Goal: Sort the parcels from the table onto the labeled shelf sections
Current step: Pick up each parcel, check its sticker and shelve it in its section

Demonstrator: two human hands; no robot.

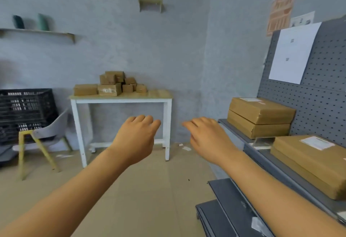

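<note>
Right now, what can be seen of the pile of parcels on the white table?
The pile of parcels is a heap of brown cardboard boxes, taped, of mixed sizes. A flat, wide box lies at the left end, a larger one with a pale label beside it, and smaller boxes are stacked in the middle and to the right, the highest near the centre. The pile rests on the left and middle of the wooden top of the white-legged table against the grey wall. Neither hand touches it; the exact count is unclear.
</note>
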